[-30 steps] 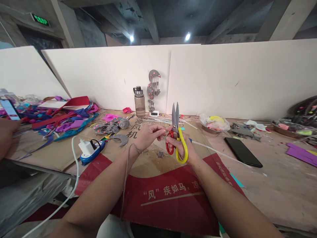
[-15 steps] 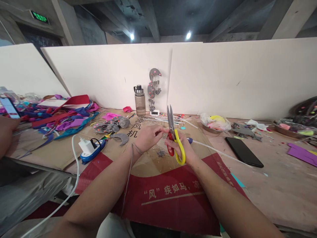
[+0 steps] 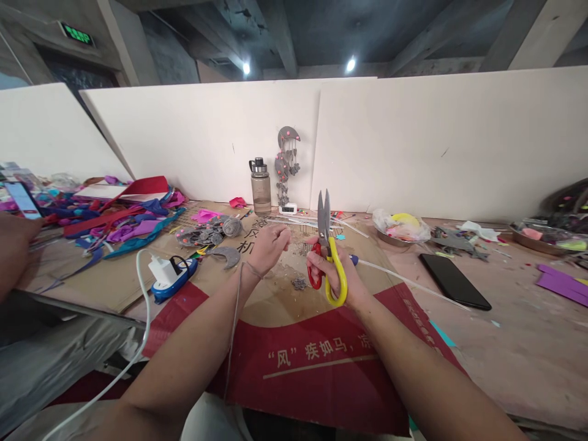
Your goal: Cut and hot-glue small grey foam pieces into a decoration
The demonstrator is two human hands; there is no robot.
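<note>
My right hand (image 3: 337, 278) grips a pair of scissors (image 3: 327, 251) with one red and one yellow handle, the blades pointing up and almost together. My left hand (image 3: 270, 246) is closed in a pinch a little to the left of the blades; a thin grey cord (image 3: 235, 324) runs from it, loops round the wrist and hangs down past my forearm. Both hands hover over a flattened cardboard box (image 3: 294, 361) with a red printed band. A small grey felt scrap (image 3: 299, 283) lies on the cardboard below the hands.
Grey felt cut-outs (image 3: 209, 236) and a charger on a blue power strip (image 3: 171, 274) lie left of the hands. A water bottle (image 3: 260, 187) and a hanging felt ornament (image 3: 285, 162) stand at the white back board. A black phone (image 3: 454, 282) lies right. Another person's arm (image 3: 11, 251) is far left.
My left hand has pulled away leftward from the scissors, where it was touching near the blades. The scissors have tipped back upright in my right hand.
</note>
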